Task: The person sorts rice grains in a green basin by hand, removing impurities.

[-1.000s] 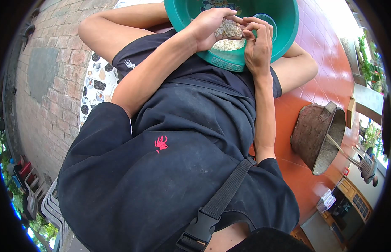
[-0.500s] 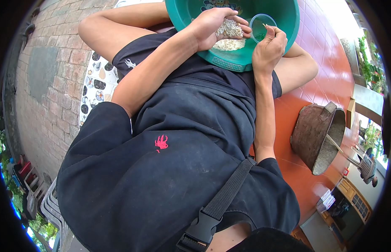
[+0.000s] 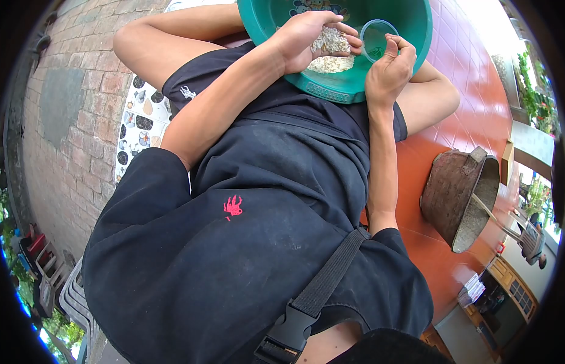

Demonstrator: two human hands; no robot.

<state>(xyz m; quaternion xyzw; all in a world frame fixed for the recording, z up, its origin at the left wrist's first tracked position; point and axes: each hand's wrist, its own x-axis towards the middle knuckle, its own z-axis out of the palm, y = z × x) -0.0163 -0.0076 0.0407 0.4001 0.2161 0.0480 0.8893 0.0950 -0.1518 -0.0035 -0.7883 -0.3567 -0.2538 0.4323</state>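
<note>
A green basin (image 3: 419,36) rests across my lap and holds a pile of pale grains (image 3: 331,65) that look like rice. My left hand (image 3: 307,43), palm up and cupped, holds a heap of the same grains (image 3: 332,40) over the basin. Beside it, my right hand (image 3: 392,65) has its thumb and forefinger pinched together near the rim of a clear round cup (image 3: 375,41) with a bluish edge. Anything between those fingertips is too small to make out.
A worn brown bucket (image 3: 449,194) with a stick in it lies right on the red tiled floor (image 3: 410,200). Brick paving (image 3: 82,121) and a pebble-patterned surface (image 3: 135,130) are at left. A wooden cabinet (image 3: 513,285) and grey chairs (image 3: 79,303) stand farther off.
My right thumb and forefinger have shifted slightly at the cup's rim, and the small pale speck between them no longer shows. My left hand is almost unmoved.
</note>
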